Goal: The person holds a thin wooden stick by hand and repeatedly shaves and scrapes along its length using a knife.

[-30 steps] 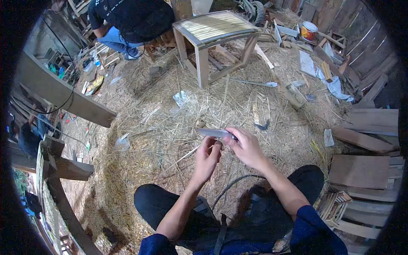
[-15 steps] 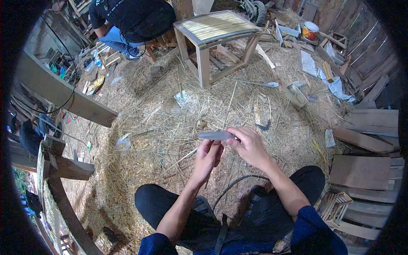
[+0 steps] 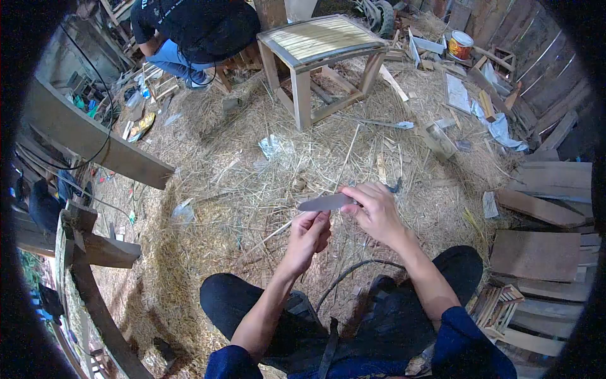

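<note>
Work with a broad, flat, grey metal knife (image 3: 325, 203) and a long, thin, straw-coloured strip (image 3: 347, 159), both held on the near side of the wooden stool with a pale slatted top (image 3: 325, 38), which serves as landmark. The right hand (image 3: 377, 213) has its grip closed around the knife's handle, most of which is hidden; the left hand (image 3: 308, 237) has thumb and fingers pressed together just below the blade, apparently pinching the strip's near end, though the contact itself is concealed. The strip rises beyond the blade toward the stool. Judged from this view, the work is under way: the blade is brought up to the strip, whose visible length is in one piece; how much has been finished, and how much remains, cannot be told. Left of the stool crouches a person in a black shirt (image 3: 196, 31); to its right stands a white bucket with a red-and-yellow label (image 3: 460, 45). Brown wooden boards (image 3: 535, 254) lie nearer than the stool, to its right, and a thick grey-brown beam (image 3: 101, 136) slants to its left. Nothing visibly blocks the knife; a curved black cable (image 3: 363, 263), farther from the stool than the hands, and loose straw (image 3: 189, 252) are the nearest clutter.
</note>
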